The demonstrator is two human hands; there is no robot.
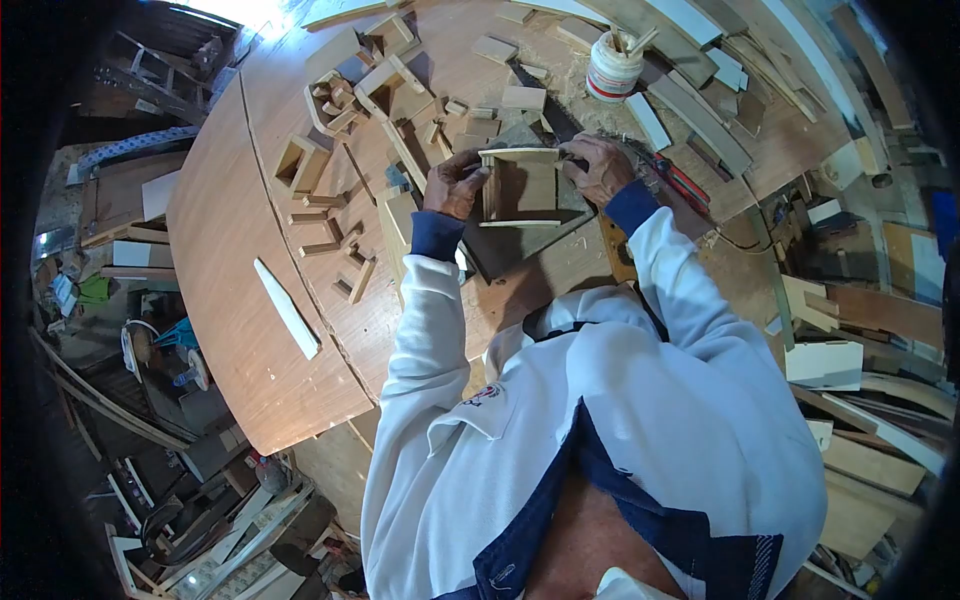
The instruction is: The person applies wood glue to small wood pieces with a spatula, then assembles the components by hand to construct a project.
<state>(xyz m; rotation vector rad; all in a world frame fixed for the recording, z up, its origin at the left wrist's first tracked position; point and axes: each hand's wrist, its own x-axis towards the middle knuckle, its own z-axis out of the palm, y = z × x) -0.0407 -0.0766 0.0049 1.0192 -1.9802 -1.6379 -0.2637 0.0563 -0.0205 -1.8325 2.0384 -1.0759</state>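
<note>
A small open wooden box frame (522, 187) stands on a dark board (510, 250) on the round wooden table (240, 280). My left hand (455, 185) grips the frame's left side. My right hand (600, 165) presses on its upper right corner. Both arms wear white sleeves with blue cuffs. Whether the right hand also holds a small tool, I cannot tell.
Several wooden blocks and small frames (340, 95) lie scattered on the table's far left. A white glue pot (612, 65) stands behind the box. A pale wood sliver (287, 308) lies near the table's edge. Planks and offcuts (850, 360) pile up at the right. Clutter fills the floor at the left.
</note>
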